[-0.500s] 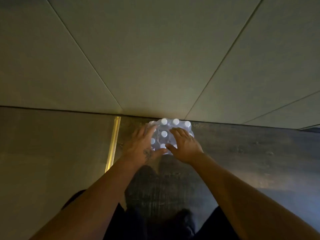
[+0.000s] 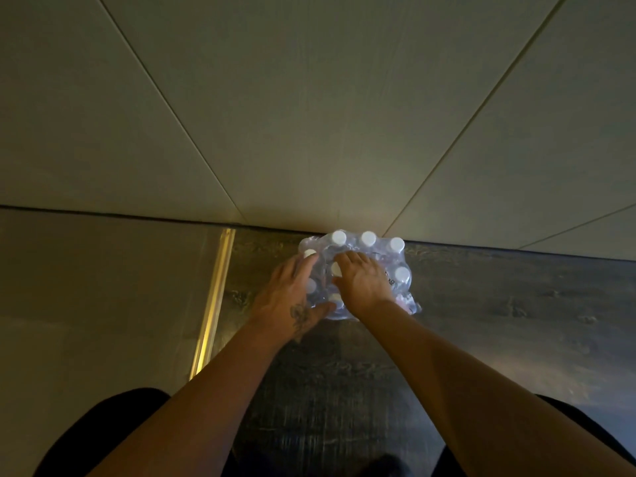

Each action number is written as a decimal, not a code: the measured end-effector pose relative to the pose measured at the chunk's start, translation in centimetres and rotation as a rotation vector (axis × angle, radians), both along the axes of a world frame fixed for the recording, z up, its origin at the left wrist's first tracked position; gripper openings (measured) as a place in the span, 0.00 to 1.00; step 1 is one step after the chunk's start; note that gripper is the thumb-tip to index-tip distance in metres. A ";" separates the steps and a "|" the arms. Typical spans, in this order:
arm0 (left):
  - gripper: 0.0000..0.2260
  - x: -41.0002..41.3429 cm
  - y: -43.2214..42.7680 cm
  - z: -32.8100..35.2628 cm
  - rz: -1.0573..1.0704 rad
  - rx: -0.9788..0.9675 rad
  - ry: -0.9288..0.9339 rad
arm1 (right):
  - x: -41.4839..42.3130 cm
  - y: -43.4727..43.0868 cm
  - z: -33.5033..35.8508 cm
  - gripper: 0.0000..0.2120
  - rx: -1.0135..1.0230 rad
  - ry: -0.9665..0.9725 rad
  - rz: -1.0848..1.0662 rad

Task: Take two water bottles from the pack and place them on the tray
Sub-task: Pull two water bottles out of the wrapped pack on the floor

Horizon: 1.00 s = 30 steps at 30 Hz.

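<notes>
Left hand (image 2: 292, 297) and right hand (image 2: 361, 280) are resting palm-down, fingers loosely spread, on the shrink-wrapped water bottle pack (image 2: 395, 259); nothing gripped, forearms extended.

Both hands (image 2: 292, 297) hide the pack's (image 2: 389, 256) middle bottles.
</notes>
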<state>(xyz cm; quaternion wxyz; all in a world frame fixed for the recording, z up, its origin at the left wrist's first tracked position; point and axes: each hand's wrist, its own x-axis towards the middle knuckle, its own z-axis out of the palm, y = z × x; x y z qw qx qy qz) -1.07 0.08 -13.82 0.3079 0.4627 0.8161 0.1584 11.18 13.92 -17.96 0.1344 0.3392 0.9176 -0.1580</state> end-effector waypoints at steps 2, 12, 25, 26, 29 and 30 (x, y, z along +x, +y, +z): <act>0.43 0.1 0.0 -0.1 0.022 -0.002 -0.006 | -0.3 0.2 -0.2 0.24 0.010 0.002 -0.013; 0.45 -0.1 0.8 -0.8 0.134 0.077 -0.208 | -0.1 1.4 5.0 0.21 -0.017 0.184 -0.048; 0.53 0.4 4.1 0.7 0.252 0.186 -0.506 | 1.8 3.3 18.2 0.14 -0.027 0.799 -0.107; 0.51 0.6 4.2 0.7 0.247 0.187 -0.516 | 1.7 3.3 18.7 0.14 -0.029 0.819 -0.117; 0.38 1.1 4.5 1.0 0.279 0.206 -0.527 | 1.4 3.1 19.4 0.14 -0.022 0.859 -0.149; 0.35 1.2 4.5 1.0 0.287 0.216 -0.530 | 1.4 3.1 19.4 0.14 -0.023 0.860 -0.156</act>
